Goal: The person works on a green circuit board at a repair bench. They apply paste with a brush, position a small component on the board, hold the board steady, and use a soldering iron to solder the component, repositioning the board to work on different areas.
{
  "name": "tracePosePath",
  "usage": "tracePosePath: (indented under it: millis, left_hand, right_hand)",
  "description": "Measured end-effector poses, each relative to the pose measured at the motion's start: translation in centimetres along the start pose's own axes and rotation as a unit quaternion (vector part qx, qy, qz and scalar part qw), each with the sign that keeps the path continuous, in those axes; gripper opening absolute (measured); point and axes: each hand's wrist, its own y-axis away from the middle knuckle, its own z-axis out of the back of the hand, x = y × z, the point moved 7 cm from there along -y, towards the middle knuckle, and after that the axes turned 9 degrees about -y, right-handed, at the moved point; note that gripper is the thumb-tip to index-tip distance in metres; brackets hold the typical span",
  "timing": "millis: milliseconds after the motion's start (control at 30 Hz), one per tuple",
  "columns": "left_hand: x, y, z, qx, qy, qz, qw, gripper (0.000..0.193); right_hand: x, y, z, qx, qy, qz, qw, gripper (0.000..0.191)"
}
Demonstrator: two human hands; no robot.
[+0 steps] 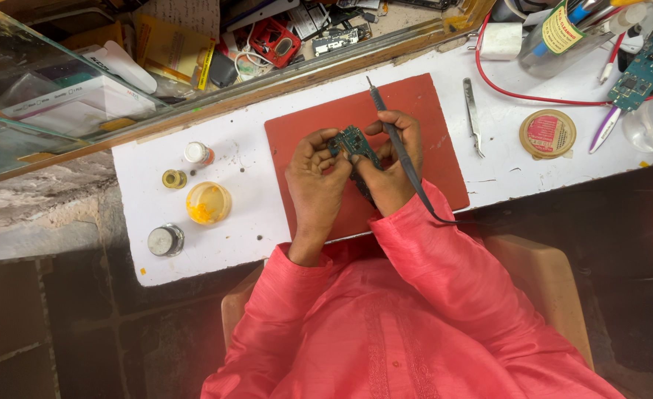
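Glass panelling [16, 96] slants across the far left, with white boxes and papers behind it, and just right of it a white worktop [245, 159] begins. On that worktop's left part stand a small round metal tin [165, 240], a brass-coloured ring [173, 179], a little bottle with a white cap [198, 154] and a shallow yellow dish [209, 202], all well apart from the hands. Next comes a red mat [430, 140] lying flat in the middle of the worktop. Over the mat the left hand [315, 177] curls its fingers round the left edge of a small green circuit board [356, 144], pinching it between thumb and fingertips. The board is held just above the mat, between both hands. The right hand [394, 166] closes on the board's right side and also grips a slim dark soldering iron [393, 133], whose tip points away towards the mat's far edge and whose cable trails back over the pink sleeve [444, 266]. Right of the mat lie metal tweezers [473, 117] on the bare white surface, then a round flat tin with a red label [547, 134]. At the far right a red wire [518, 94] loops past a clear bottle [555, 33], and a second green circuit board [643, 70] rests near the edge.
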Motion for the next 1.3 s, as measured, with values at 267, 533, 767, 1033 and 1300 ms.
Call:
tracePosePath:
  millis: [267, 533, 767, 1033, 1300]
  left_hand:
    - [0.2, -0.1, 0.1, -0.002, 0.015, 0.001, 1.0, 0.033]
    - [1.0, -0.4, 0.1, -0.005, 0.056, 0.01, 0.998, 0.032]
    - [1.4, -0.4, 0.1, 0.001, 0.085, 0.019, 0.996, 0.03]
    - [1.2, -0.3, 0.1, -0.001, 0.073, 0.023, 0.997, 0.03]
    - [1.1, -0.2, 0.2, -0.005, 0.077, 0.017, 0.997, 0.032]
  right_hand:
    - [0.1, 0.0, 0.0, 0.002, 0.003, 0.002, 1.0, 0.067]
    - [-0.1, 0.6, 1.1, -0.041, -0.023, 0.02, 0.999, 0.034]
    - [2.5, 3.9, 5.2, -0.032, 0.059, 0.09, 0.994, 0.021]
    - [5.3, 5.9, 5.6, 0.065, 0.07, 0.219, 0.971, 0.024]
    - [5.5, 5.7, 3.7, 0.059, 0.102, 0.286, 0.951, 0.023]
